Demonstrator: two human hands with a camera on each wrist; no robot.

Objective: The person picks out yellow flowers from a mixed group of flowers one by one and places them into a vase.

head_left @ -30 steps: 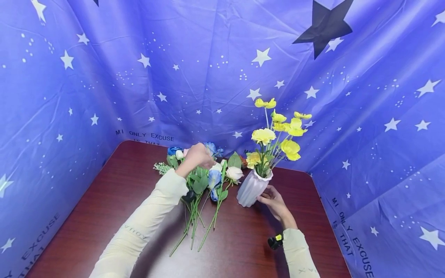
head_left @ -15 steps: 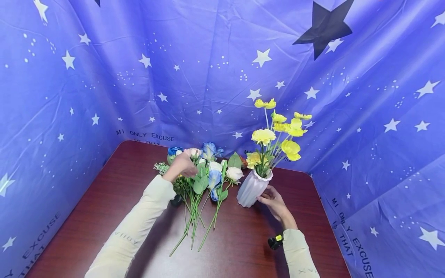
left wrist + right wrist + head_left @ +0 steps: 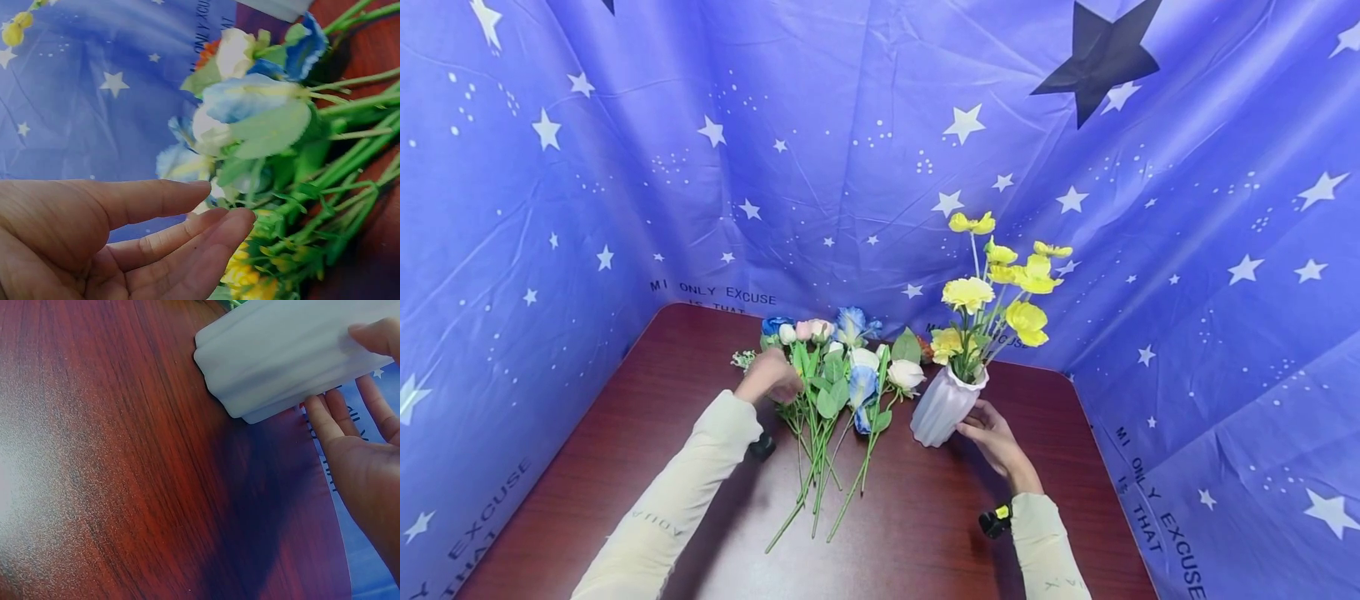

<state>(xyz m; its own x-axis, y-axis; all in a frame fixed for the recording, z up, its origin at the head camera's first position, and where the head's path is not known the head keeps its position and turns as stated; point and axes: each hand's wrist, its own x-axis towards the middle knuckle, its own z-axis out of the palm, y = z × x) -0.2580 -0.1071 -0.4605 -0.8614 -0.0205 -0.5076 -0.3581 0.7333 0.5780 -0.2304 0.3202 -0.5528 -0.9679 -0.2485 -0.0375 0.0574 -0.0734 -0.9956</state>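
Note:
On the left, my left hand (image 3: 771, 377) hovers over the heap of artificial flowers. Its thumb and fingers are apart with nothing between them in the left wrist view, where a yellow flower (image 3: 247, 278) lies just past the fingertips. The heap holds blue irises (image 3: 862, 385), a pale rose (image 3: 906, 374), pink blooms (image 3: 815, 330) and green stems (image 3: 808, 487) pointing toward me. My right hand (image 3: 992, 435) holds the white ribbed vase (image 3: 946, 410) low on its right side, thumb on the near wall and fingers behind. Several yellow flowers (image 3: 968, 294) stand in the vase.
The dark red wooden table (image 3: 880, 542) bears everything. Behind and beside it hangs a blue cloth (image 3: 820, 167) with white stars, close to the table's back edge. An orange flower (image 3: 926, 351) lies between the heap and the vase.
My left hand has drawn back to the left and nearer to me, from above the middle of the heap to its left side, uncovering the pink blooms. The right hand and vase have stayed put.

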